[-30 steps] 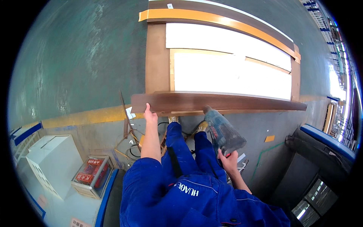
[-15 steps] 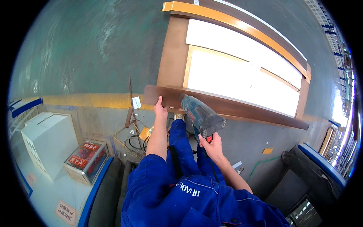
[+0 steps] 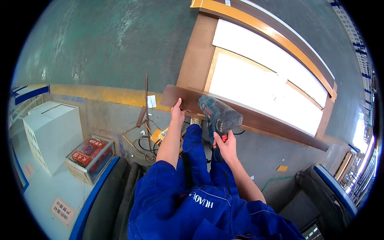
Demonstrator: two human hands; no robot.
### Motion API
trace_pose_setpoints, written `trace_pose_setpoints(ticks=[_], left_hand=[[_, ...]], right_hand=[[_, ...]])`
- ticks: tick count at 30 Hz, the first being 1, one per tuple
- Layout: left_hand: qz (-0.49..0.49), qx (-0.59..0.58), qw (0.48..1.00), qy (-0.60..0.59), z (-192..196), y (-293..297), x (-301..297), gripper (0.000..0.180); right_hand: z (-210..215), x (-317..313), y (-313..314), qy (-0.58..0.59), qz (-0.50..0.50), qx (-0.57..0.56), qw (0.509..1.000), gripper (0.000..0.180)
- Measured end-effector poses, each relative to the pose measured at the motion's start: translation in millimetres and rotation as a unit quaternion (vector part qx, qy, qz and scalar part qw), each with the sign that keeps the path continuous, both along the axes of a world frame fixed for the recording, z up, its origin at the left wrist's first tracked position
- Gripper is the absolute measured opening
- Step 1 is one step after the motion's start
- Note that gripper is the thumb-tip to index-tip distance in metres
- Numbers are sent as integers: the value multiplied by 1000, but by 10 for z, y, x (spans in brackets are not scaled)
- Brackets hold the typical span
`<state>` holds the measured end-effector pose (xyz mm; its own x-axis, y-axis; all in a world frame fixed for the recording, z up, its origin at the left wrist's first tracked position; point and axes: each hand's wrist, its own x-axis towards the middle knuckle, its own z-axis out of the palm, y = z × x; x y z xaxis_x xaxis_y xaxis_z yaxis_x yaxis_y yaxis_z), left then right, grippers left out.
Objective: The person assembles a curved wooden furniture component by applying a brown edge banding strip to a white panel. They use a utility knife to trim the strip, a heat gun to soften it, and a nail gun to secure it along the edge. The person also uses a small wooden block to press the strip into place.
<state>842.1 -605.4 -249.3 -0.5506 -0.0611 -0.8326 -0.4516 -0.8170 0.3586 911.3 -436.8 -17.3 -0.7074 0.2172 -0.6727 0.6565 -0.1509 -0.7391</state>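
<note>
My left hand (image 3: 177,112) grips the near edge of a long brown board (image 3: 256,120) close to its rounded left end, fingers partly hidden beneath. The board runs along the near side of a large flat brown frame (image 3: 196,60) with white panels (image 3: 256,86). My right hand (image 3: 226,145) is closed around the handle of a dark blue-green pistol-shaped power tool (image 3: 220,114), with a bit of red by the fingers. The tool's body lies over the board, to the right of my left hand; its tip is hard to make out.
An orange-brown strip (image 3: 272,35) lies along the frame's far side. Cables (image 3: 144,150) and thin brown strips (image 3: 147,96) are on the floor at left. A white box (image 3: 56,128) and a clear-fronted case (image 3: 90,156) stand farther left. Dark padded blue-edged structures (image 3: 324,196) are at lower right.
The frame and board have shifted right in the picture as the view moved. The power tool has turned slightly, its nose less visible. Both hands keep their holds.
</note>
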Motion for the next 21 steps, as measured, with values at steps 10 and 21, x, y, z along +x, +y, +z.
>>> trace_pose_setpoints(ticks=[10, 21], left_hand=[[22, -24, 999, -15, -167, -52, 83, 32], [-183, -600, 778, 43, 84, -120, 125, 28]], right_hand=[[-103, -65, -10, -2, 8, -15, 1000, 17], [-147, 25, 53, -11, -2, 8, 1000, 18]])
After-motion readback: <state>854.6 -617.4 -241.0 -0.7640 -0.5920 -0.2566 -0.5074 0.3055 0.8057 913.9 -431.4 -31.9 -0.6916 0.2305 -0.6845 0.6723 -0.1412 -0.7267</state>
